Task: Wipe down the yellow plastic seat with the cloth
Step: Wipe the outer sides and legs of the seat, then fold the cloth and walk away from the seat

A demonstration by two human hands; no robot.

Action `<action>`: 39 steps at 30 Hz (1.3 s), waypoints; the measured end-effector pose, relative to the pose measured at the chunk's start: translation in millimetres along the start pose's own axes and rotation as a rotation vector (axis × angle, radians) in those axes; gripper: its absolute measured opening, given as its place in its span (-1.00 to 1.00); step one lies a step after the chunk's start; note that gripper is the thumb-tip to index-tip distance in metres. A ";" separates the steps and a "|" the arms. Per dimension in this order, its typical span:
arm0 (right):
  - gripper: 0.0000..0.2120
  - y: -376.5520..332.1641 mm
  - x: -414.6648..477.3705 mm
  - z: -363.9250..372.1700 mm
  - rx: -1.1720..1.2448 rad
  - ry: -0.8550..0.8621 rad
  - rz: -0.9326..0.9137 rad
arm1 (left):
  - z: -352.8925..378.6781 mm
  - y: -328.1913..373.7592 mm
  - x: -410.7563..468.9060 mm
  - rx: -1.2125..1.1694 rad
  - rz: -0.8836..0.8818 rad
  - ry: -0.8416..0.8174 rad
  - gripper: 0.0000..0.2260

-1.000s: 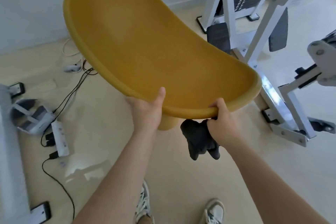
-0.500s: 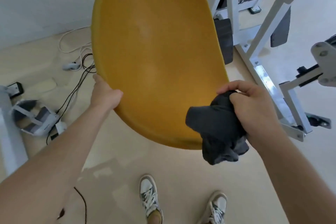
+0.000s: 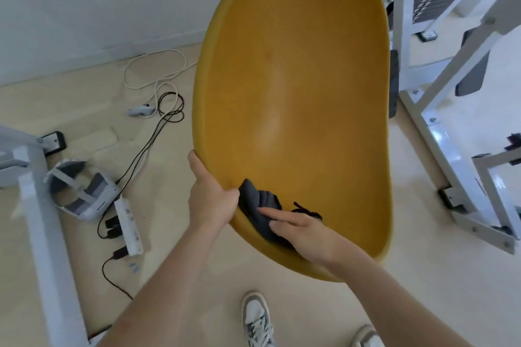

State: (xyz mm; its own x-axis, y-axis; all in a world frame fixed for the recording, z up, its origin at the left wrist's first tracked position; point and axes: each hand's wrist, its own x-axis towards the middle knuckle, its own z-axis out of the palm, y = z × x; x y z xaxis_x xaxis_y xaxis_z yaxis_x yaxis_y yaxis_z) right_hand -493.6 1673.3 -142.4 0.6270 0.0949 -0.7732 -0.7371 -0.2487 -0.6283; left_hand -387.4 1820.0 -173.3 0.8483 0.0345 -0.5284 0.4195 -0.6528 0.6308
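Note:
The yellow plastic seat (image 3: 293,98) is held up off the floor, its hollow inner side facing me and its long axis nearly upright. My left hand (image 3: 210,200) grips the seat's lower left rim, thumb over the edge. My right hand (image 3: 301,229) lies inside the bowl near the bottom left and presses a dark grey cloth (image 3: 260,205) flat against the plastic with straight fingers. The bunched cloth touches the rim right beside my left thumb.
White gym machine frames (image 3: 451,110) stand close on the right, another white frame (image 3: 42,205) on the left. On the floor at left lie a headset (image 3: 81,194), a power strip (image 3: 128,222) and several cables (image 3: 158,98). My shoes (image 3: 258,321) are below the seat.
The seat has turned more upright and moved right. My right hand went from holding the bunched cloth beside the rim to pressing it inside the bowl. My left hand shifted lower along the rim.

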 end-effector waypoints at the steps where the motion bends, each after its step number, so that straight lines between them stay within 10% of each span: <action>1: -0.62 -7.1 4.5 8.3 -0.010 -0.019 -0.027 | -11.3 -0.2 11.1 0.018 0.014 -0.030 -0.10; 8: -0.56 -63.8 88.3 69.3 -0.096 0.184 -0.348 | -96.1 25.2 109.5 0.309 -0.006 -0.083 -0.09; 18: -0.47 -173.1 168.6 -61.6 -0.135 0.529 -0.589 | -100.2 71.7 198.2 0.600 0.129 0.254 -0.31; 28: -0.49 -218.5 238.6 -258.6 -0.490 0.731 -0.523 | -82.2 145.6 274.9 0.840 0.007 0.336 -0.37; 39: -0.64 -215.8 282.4 -344.8 -0.551 0.772 -0.542 | 17.0 238.9 304.3 0.903 0.269 0.357 -0.07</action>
State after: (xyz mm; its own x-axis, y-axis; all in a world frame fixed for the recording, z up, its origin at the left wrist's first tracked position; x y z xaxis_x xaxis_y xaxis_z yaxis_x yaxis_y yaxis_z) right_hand -70.5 1421.4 -195.5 0.9653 -0.2601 -0.0222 -0.2216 -0.7717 -0.5961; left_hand -34.6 1661.6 -192.9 0.9880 -0.0705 -0.1377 -0.0768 -0.9962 -0.0410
